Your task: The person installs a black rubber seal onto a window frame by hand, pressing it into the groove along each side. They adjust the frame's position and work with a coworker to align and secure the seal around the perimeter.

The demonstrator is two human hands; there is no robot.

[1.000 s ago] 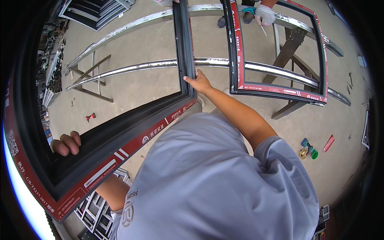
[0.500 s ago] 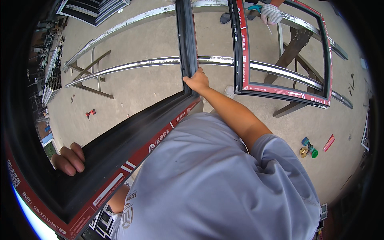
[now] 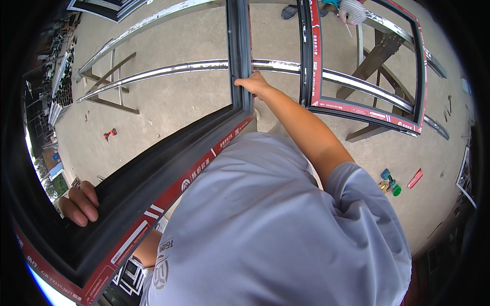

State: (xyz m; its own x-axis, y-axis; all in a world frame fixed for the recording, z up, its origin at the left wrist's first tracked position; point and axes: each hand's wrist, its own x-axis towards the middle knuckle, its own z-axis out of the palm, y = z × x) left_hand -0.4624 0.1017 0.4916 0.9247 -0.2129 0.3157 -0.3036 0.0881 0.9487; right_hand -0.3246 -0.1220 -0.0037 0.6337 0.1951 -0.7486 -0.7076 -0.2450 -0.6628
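Note:
A large black window frame (image 3: 153,176), edged with red printed film, slants across in front of my body. My left hand (image 3: 80,204) is closed over its near left part, the fingers curled onto the black inner face; the thumb is hidden. With my arm stretched out, my right hand (image 3: 253,84) grips the frame's other side bar, just above the corner. To the right, a second black frame with red film (image 3: 315,61) lies on metal rails (image 3: 163,73). Beyond it, a co-worker's hand in a striped glove (image 3: 352,11) holds a thin pale tool.
Dark trestle legs (image 3: 375,58) support the rails at the right, and thinner legs (image 3: 115,79) at the left. A red power drill (image 3: 110,134) lies on the floor at left. Green-and-teal tools (image 3: 391,184) and a red object (image 3: 415,178) lie at right. More frames (image 3: 109,7) stand at the far left.
The view has shifted a little, with the rails and floor tools sitting slightly differently. Both hands keep their hold on the frame, which has shifted slightly with them.

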